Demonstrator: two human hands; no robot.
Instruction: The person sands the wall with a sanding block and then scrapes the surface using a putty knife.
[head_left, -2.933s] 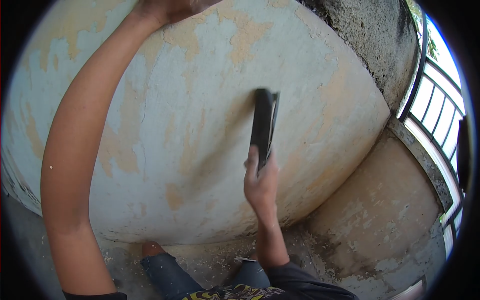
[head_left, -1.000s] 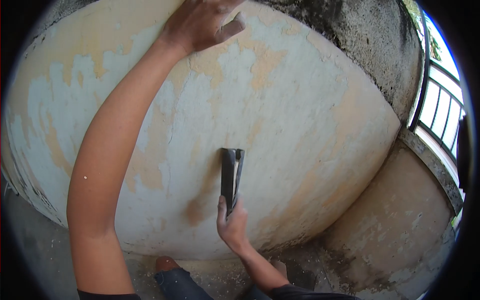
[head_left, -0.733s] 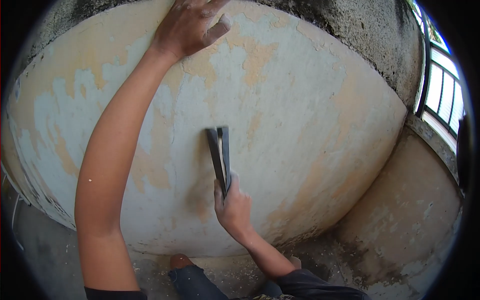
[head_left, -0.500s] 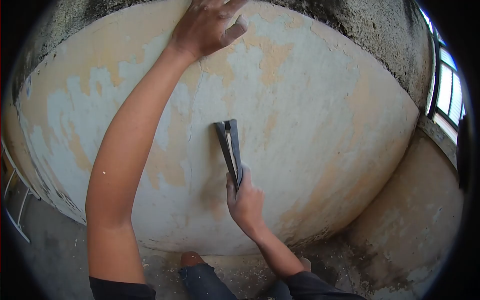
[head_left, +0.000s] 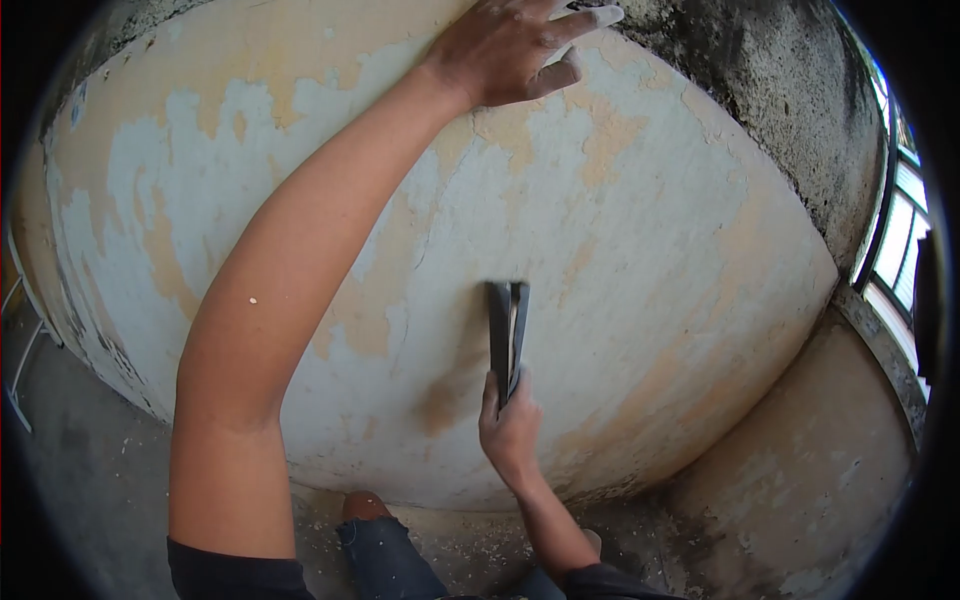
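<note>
My right hand (head_left: 512, 430) grips the lower end of a long, narrow sanding block (head_left: 501, 330), dark grey outside with a pale strip along its middle. The block points upward against the wall (head_left: 640, 320), whose pale blue-white surface is patched with peeling cream paint. Its shadow falls on the wall to the left. High up, my left hand (head_left: 510, 50) rests at the wall's upper edge, fingers apart and holding nothing. Whitish dust coats its fingertips, and part of the hand runs out of the top of the view.
Rough, blackened masonry (head_left: 770, 110) borders the wall above and to the right. A barred window (head_left: 900, 220) stands at far right, above a brownish side wall (head_left: 800, 450). White metal bars (head_left: 25, 350) show at left. Pale flakes litter the concrete floor (head_left: 440, 540) around my knees.
The view has shifted, so the wall sits differently in it. My left hand and the sanding block both appear further right, the block lower and more upright; my right hand keeps its grip.
</note>
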